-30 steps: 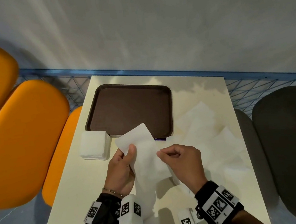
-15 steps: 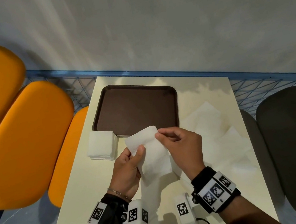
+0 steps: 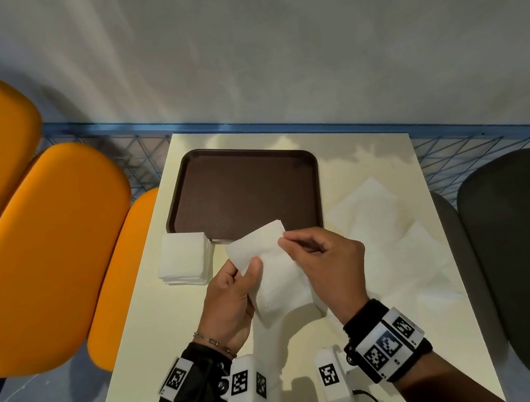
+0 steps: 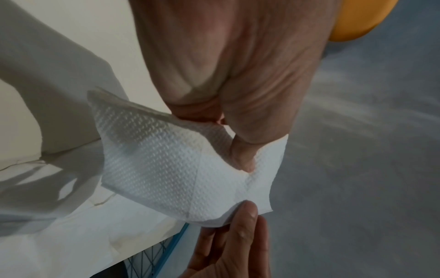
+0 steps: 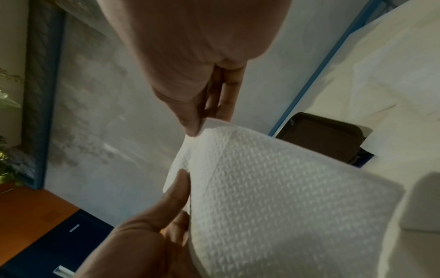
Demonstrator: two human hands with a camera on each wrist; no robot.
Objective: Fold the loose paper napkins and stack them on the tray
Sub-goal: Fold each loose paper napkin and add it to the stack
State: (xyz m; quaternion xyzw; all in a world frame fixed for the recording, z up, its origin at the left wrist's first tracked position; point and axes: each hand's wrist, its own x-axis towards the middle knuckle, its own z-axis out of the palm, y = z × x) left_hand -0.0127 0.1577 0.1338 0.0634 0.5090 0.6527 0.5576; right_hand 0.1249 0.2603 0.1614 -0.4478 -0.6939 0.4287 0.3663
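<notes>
I hold a white embossed paper napkin [image 3: 271, 269] above the table, folded over on itself. My left hand [image 3: 247, 270] pinches its left edge with thumb on top. My right hand [image 3: 284, 242] pinches its far right corner between thumb and forefinger. In the left wrist view the napkin [image 4: 166, 159] is pinched by my left hand [image 4: 238, 150]. The right wrist view shows the napkin [image 5: 273, 197] pinched at its corner by my right hand [image 5: 197, 127]. The dark brown tray [image 3: 242, 190] lies bare behind the napkin. A stack of folded napkins [image 3: 185, 257] sits on the table at the tray's near left corner.
Loose unfolded napkins [image 3: 383, 236] lie spread on the right side of the cream table [image 3: 159, 332]. Orange seats [image 3: 41, 250] stand to the left, a dark grey seat [image 3: 526, 250] to the right. A blue rail [image 3: 314, 126] and grey wall lie behind.
My right hand has carried the napkin's near edge up and forward to its far corner, folding it in half. The left hand has kept its pinch.
</notes>
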